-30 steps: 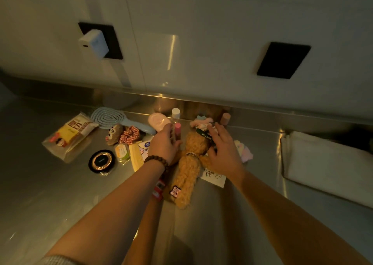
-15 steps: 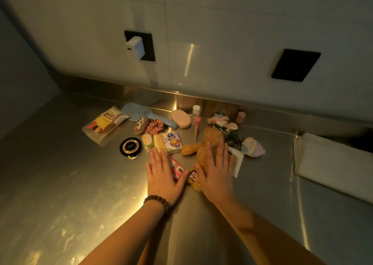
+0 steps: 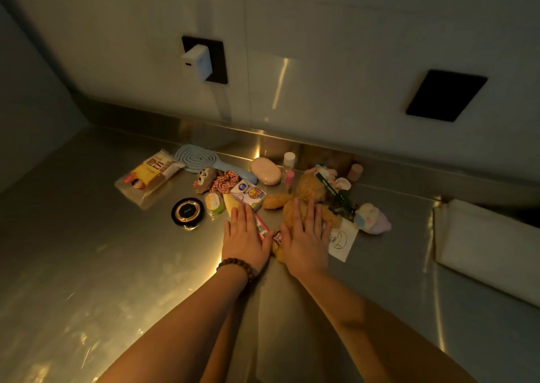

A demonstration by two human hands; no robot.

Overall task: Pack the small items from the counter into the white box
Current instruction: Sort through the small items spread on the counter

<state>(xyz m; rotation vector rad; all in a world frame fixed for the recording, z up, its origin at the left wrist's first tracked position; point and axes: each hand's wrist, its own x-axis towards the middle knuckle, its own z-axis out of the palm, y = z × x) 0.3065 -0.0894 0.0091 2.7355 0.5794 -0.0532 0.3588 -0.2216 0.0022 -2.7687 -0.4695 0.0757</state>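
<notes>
On the counter point(image 3: 87, 266) both hands lie flat, fingers straight, gripping nothing: left hand point(image 3: 244, 238) on a red packet point(image 3: 261, 228), right hand point(image 3: 306, 241) pressing the plush point(image 3: 304, 198); white box point(image 3: 491, 245) sits far right

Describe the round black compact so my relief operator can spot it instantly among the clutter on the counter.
Start at the white charger plugged into the wall outlet and drop straight down to the steel counter. The round black compact lies flat at the near left edge of the pile, left of the left hand. It is the only black disc there, with a gold ring on its lid.
</notes>
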